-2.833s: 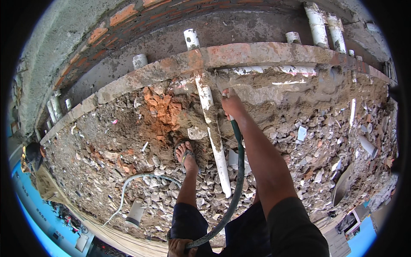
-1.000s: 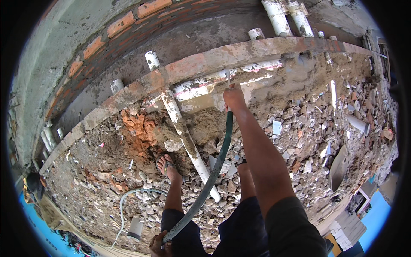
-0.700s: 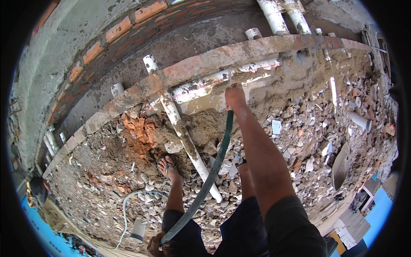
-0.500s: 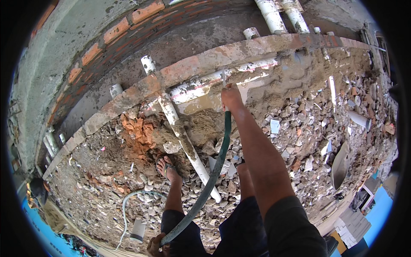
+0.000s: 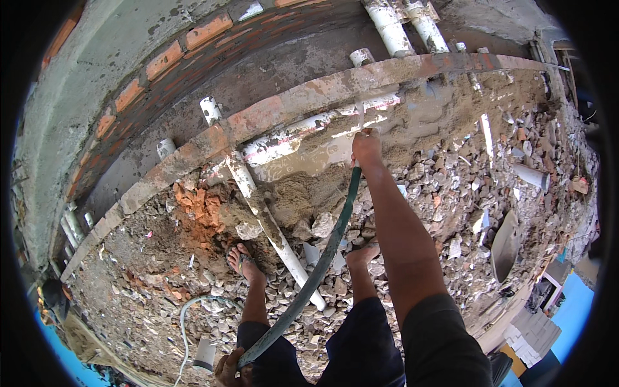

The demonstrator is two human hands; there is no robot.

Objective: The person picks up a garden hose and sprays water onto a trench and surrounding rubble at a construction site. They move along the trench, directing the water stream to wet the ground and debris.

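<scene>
A dark green hose (image 5: 325, 261) runs up between my two hands. My right hand (image 5: 367, 149) is closed around its end, held over wet sand. From that end a stream of water (image 5: 360, 116) goes toward a mud-splashed white pipe (image 5: 277, 147) lying along the concrete beam. Muddy water (image 5: 303, 162) pools beside this pipe. Low at the left, my left hand (image 5: 228, 369) grips the hose near my thigh; the lower picture edge partly cuts it off. Another white pipe (image 5: 282, 248), streaked with mud, slants across the ground between my feet.
Broken stones and rubble (image 5: 445, 213) cover the ground around my feet. The concrete beam (image 5: 290, 100) curves across ahead, with a brick wall (image 5: 164, 61) behind it. White pipe stubs (image 5: 211, 111) stick out past the beam. A grey oval basin (image 5: 506, 248) lies at the right.
My right hand has swung slightly right with the hose end, and the stream has moved right along the pipe. The view has shifted a little; more of my right foot shows.
</scene>
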